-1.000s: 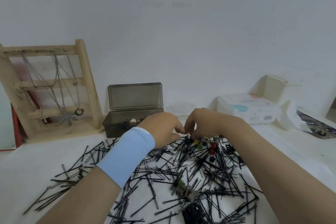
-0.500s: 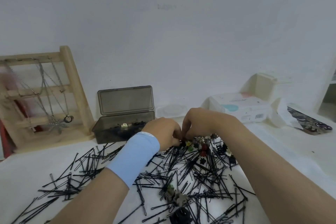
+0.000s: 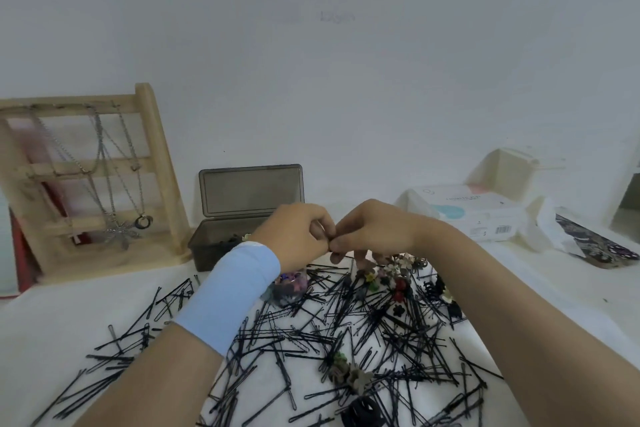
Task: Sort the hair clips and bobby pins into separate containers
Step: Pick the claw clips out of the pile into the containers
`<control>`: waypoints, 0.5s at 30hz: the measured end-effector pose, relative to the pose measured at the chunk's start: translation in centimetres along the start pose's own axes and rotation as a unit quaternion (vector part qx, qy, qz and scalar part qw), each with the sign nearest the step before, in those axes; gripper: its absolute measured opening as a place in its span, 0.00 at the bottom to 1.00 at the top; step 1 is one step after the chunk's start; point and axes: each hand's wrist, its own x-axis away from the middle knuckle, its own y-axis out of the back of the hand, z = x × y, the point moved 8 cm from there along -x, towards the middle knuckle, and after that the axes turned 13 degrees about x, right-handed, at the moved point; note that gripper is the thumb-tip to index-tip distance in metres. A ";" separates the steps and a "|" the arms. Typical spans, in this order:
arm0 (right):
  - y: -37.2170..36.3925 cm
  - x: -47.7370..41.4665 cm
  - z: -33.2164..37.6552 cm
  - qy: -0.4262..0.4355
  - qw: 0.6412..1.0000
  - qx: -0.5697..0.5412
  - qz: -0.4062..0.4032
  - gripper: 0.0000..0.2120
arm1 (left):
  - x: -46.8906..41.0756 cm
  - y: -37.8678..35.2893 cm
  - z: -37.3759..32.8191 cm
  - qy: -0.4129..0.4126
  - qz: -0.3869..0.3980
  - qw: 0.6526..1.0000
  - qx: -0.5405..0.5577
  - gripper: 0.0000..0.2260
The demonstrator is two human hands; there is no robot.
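Note:
Black bobby pins (image 3: pixel 311 333) lie scattered in a wide pile on the white table. Small coloured flower hair clips (image 3: pixel 391 277) cluster at the pile's far side, and a few more (image 3: pixel 346 371) lie nearer me. My left hand (image 3: pixel 298 236), with a blue wristband, and my right hand (image 3: pixel 374 229) are raised just above that cluster. Their fingertips pinch together on a small dark piece, mostly hidden. An open grey box (image 3: pixel 207 250) with clips inside stands just behind my left hand. A small clear tub (image 3: pixel 289 288) of coloured clips sits under my left wrist.
A wooden jewellery stand (image 3: pixel 86 184) with necklaces stands at the back left. At the back right are a white tissue box (image 3: pixel 478 211), a white container (image 3: pixel 509 166) and a patterned packet (image 3: pixel 595 246). A black hair claw (image 3: pixel 360 412) lies at the near edge.
Both hands have lifted off the clip cluster and now pinch together above it. The camera view has shifted a little.

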 end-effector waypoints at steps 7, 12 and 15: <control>1.3 -3.5 2.6 0.001 0.991 -0.038 -0.129 0.07 | -0.1 5.5 1.9 0.003 -0.081 0.996 0.032 0.04; 0.4 -7.0 4.5 0.011 0.990 0.081 -0.113 0.17 | 0.3 8.0 4.4 0.027 -0.123 0.991 -0.032 0.05; 1.8 -6.5 4.1 0.008 0.985 0.109 -0.137 0.13 | 0.3 7.5 4.6 0.024 -0.108 0.993 -0.040 0.04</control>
